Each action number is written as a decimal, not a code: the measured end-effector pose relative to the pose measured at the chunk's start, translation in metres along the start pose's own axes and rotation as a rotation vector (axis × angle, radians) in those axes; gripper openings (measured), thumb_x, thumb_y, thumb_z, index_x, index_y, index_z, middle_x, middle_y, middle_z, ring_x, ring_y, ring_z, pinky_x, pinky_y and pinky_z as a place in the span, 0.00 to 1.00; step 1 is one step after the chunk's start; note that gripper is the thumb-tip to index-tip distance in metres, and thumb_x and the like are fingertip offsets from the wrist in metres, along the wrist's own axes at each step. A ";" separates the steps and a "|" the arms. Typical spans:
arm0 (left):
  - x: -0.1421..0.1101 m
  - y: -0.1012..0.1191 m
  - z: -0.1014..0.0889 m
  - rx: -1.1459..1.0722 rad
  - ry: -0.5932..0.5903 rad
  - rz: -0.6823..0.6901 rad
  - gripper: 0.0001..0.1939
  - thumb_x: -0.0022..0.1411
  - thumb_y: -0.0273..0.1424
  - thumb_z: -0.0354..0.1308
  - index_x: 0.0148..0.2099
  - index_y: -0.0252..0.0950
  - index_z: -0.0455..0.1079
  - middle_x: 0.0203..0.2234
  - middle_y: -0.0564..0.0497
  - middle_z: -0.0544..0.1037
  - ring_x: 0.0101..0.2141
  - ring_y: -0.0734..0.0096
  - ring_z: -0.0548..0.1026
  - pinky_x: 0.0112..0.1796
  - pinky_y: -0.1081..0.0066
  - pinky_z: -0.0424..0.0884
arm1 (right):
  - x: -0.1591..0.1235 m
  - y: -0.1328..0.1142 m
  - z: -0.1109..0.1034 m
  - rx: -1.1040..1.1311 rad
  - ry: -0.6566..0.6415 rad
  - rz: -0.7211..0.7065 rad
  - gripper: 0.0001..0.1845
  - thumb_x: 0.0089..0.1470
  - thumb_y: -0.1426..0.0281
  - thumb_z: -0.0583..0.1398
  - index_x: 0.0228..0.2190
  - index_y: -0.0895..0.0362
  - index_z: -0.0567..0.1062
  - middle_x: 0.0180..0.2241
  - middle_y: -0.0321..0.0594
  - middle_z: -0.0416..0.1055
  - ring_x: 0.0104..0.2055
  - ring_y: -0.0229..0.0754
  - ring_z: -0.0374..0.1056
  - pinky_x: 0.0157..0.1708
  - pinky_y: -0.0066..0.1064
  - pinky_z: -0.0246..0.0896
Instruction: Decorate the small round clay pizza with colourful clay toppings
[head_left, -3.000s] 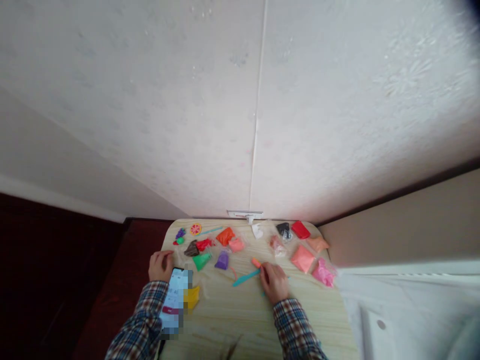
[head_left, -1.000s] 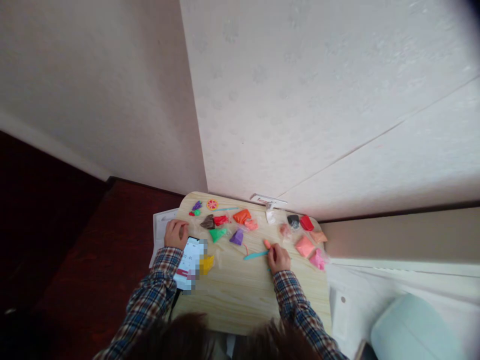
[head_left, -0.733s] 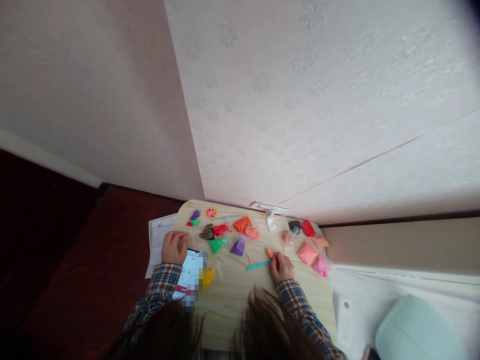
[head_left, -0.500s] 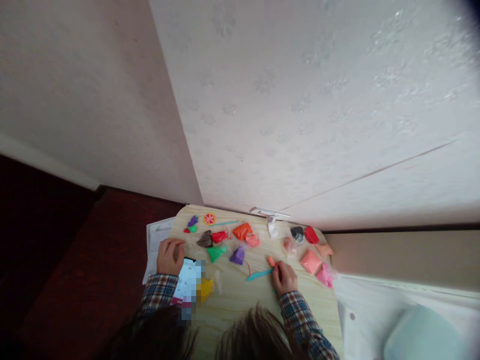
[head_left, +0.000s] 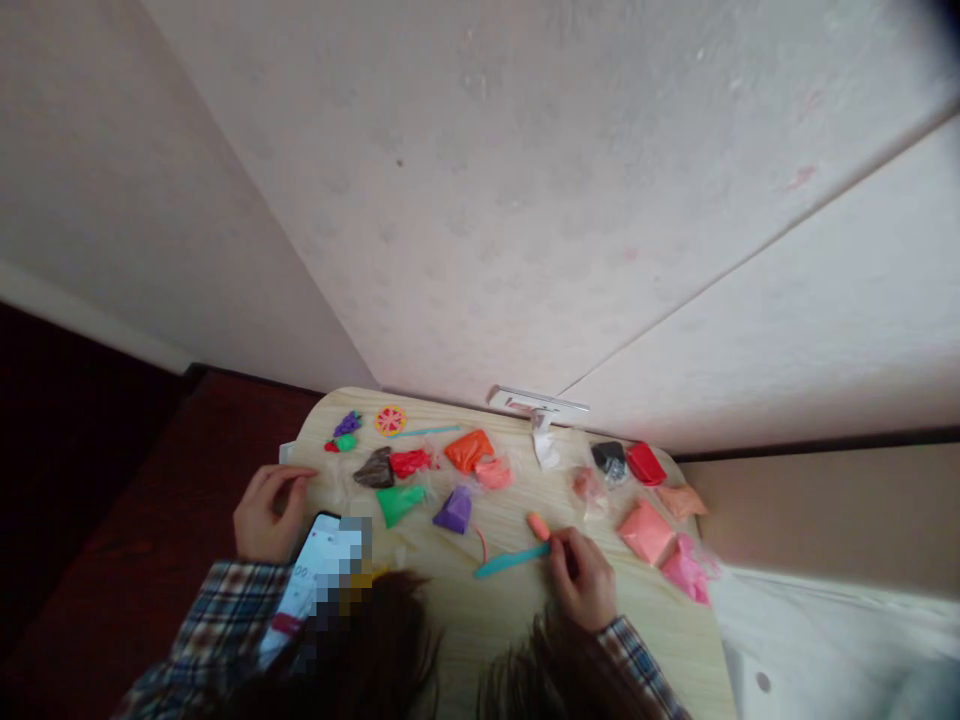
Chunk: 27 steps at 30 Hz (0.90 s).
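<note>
My right hand (head_left: 585,578) pinches the end of a turquoise plastic clay knife (head_left: 512,561), whose blade lies low over the table. Just beyond the fingertips rests a small orange roll of clay (head_left: 538,526); a thin reddish curved strip (head_left: 482,546) is by the blade. At the table's left edge, my left hand (head_left: 271,512) has its fingers stretched out, holding nothing, beside a phone (head_left: 330,550). Bags of coloured clay lie beyond the hands, including purple (head_left: 453,511), green (head_left: 400,503) and orange (head_left: 468,452).
On the wooden table (head_left: 450,620), finished clay pieces stand at the far left: a round fruit slice (head_left: 390,420) and a purple grape bunch (head_left: 347,424). More clay packs, such as a salmon one (head_left: 646,532), lie right. Hair covers part of the near side. A wall (head_left: 450,250) rises behind.
The view has shifted, and the table appears larger and lower. Hair now covers most of the yellow clay. My right hand still holds the knife; the left stays by the phone.
</note>
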<state>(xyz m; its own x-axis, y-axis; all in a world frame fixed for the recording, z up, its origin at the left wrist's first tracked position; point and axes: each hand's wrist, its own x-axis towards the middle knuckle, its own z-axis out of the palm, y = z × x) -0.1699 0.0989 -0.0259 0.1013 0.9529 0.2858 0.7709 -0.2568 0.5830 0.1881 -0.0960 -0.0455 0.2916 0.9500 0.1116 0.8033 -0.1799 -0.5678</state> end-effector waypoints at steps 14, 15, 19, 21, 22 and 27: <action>0.008 -0.016 0.008 0.028 0.095 0.066 0.13 0.56 0.36 0.50 0.34 0.35 0.72 0.32 0.49 0.74 0.33 0.67 0.71 0.34 0.67 0.69 | 0.015 -0.010 0.001 0.126 0.115 -0.020 0.17 0.57 0.63 0.48 0.22 0.55 0.67 0.16 0.33 0.62 0.19 0.35 0.57 0.20 0.27 0.43; 0.006 -0.017 0.009 0.031 0.110 0.074 0.13 0.55 0.36 0.49 0.33 0.35 0.72 0.31 0.48 0.74 0.33 0.67 0.71 0.34 0.67 0.69 | 0.014 -0.009 0.003 0.144 0.106 -0.027 0.17 0.57 0.63 0.48 0.22 0.56 0.67 0.16 0.32 0.62 0.19 0.35 0.58 0.20 0.27 0.43; -0.003 -0.022 0.015 0.054 0.115 0.090 0.12 0.54 0.35 0.50 0.30 0.36 0.72 0.28 0.48 0.74 0.30 0.66 0.71 0.30 0.67 0.69 | 0.012 -0.004 0.010 0.217 0.066 -0.037 0.16 0.57 0.63 0.48 0.23 0.56 0.68 0.16 0.32 0.63 0.19 0.35 0.61 0.20 0.26 0.44; -0.003 -0.023 0.016 0.073 0.121 0.094 0.13 0.55 0.35 0.49 0.30 0.35 0.72 0.28 0.48 0.75 0.30 0.65 0.72 0.30 0.67 0.69 | 0.012 -0.003 0.009 0.201 0.056 -0.035 0.15 0.57 0.63 0.49 0.23 0.55 0.68 0.16 0.32 0.64 0.19 0.35 0.61 0.20 0.26 0.45; -0.001 -0.023 0.015 0.087 0.120 0.098 0.13 0.55 0.35 0.49 0.31 0.36 0.73 0.29 0.48 0.75 0.30 0.65 0.72 0.30 0.67 0.70 | 0.012 -0.004 0.008 0.199 0.061 -0.039 0.15 0.56 0.63 0.49 0.23 0.55 0.68 0.16 0.32 0.64 0.19 0.36 0.61 0.20 0.27 0.45; -0.001 -0.031 -0.001 0.166 0.096 0.131 0.11 0.55 0.36 0.50 0.33 0.40 0.72 0.31 0.50 0.74 0.30 0.65 0.72 0.31 0.66 0.69 | 0.006 -0.012 0.002 0.228 0.130 -0.101 0.15 0.57 0.62 0.50 0.23 0.52 0.68 0.19 0.37 0.67 0.22 0.41 0.63 0.22 0.31 0.51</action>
<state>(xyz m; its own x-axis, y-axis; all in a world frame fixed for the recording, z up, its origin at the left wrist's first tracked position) -0.1944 0.1057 -0.0438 0.1531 0.8915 0.4263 0.8486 -0.3397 0.4055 0.1789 -0.0876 -0.0397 0.2926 0.9166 0.2723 0.6984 -0.0103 -0.7157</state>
